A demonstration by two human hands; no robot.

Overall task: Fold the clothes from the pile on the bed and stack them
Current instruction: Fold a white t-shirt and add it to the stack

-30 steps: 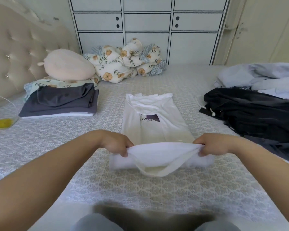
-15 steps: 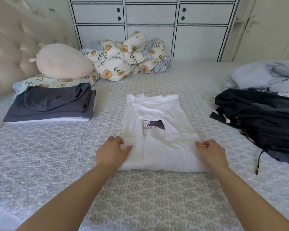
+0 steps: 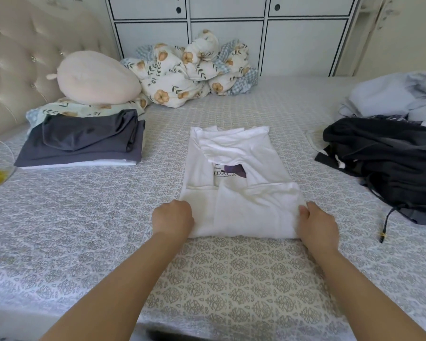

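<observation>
The left hand [image 3: 173, 219] grips the near left corner of the white T-shirt [image 3: 239, 183], fingers curled under the cloth. The right hand [image 3: 316, 223] pinches the near right corner, thumb on top and fingers tucked beneath. The shirt lies between both hands in the middle of the bed [image 3: 231, 279], somewhat toward its near edge.

The shirt is folded into a long narrow strip with its bottom part turned up over the rest. A dark printed patch with letters shows in a gap between the folds. The collar end points to the far edge.

At the left edge a stack of folded clothes [image 3: 84, 143], dark grey on top, sits well apart from the shirt. Along the right edge lies the pile of unfolded clothes [image 3: 389, 153], black and pale blue. Bare patterned cover stretches on each side of the shirt and before it.
</observation>
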